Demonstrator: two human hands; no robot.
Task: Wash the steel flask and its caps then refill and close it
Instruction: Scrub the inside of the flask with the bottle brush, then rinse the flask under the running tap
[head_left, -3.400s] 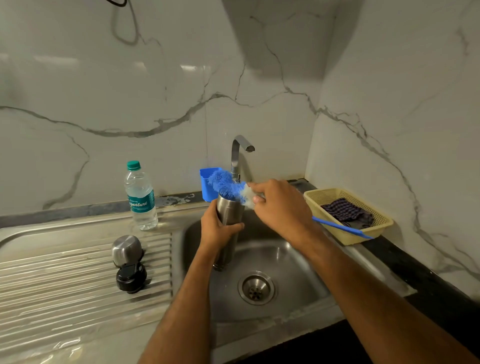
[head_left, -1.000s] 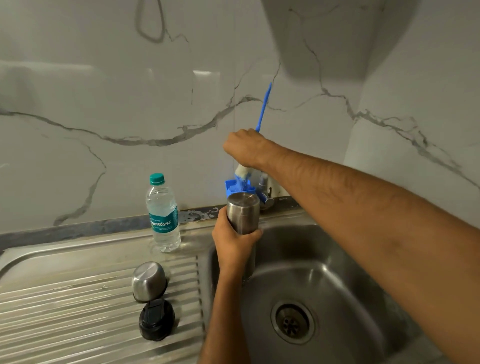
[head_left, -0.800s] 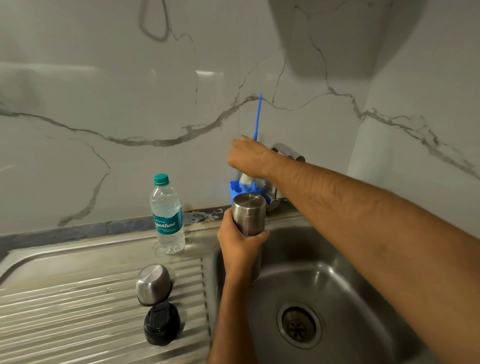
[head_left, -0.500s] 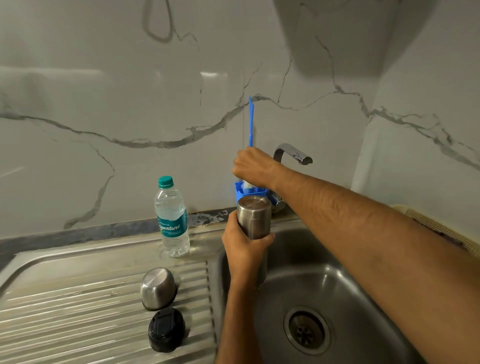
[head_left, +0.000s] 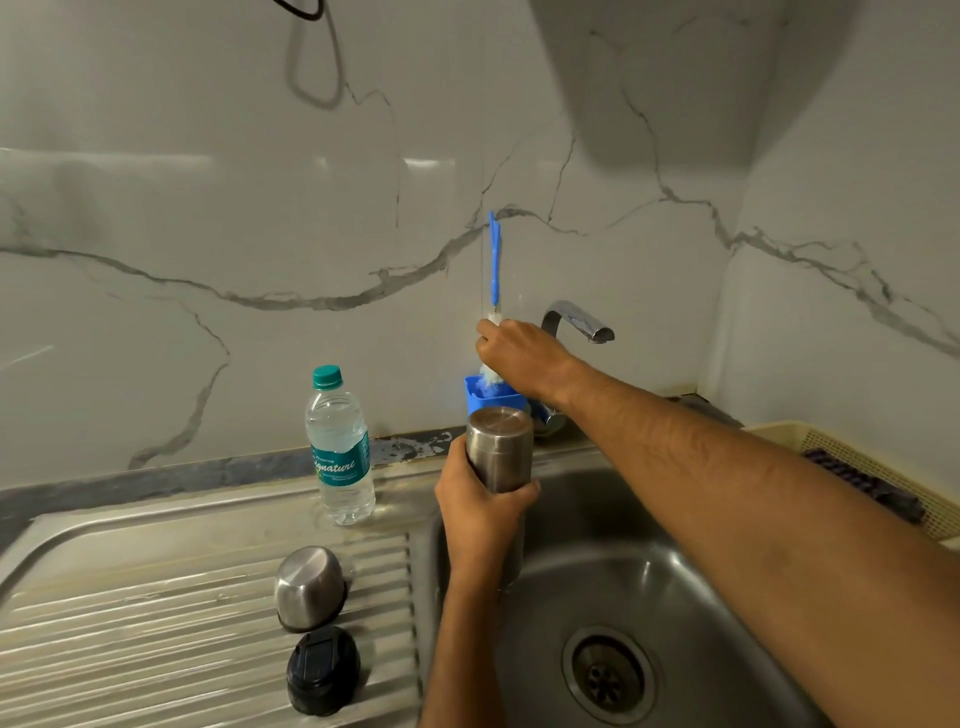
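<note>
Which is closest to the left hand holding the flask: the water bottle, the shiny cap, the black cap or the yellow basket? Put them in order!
From the left hand:
1. Water bottle, just to its left.
2. Shiny cap, lower left on the drainboard.
3. Black cap, below the shiny cap.
4. Yellow basket, far right.

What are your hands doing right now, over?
Left hand grips steel flask over sink. Right hand holds bottle brush upright in blue holder. Both caps on drainboard; nothing blocking.

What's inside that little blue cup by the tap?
The small blue plastic cup holds the fluffy white-and-blue end of the long blue bottle brush, which the right hand grips. The cup's bottom is hidden behind the steel flask.
</note>
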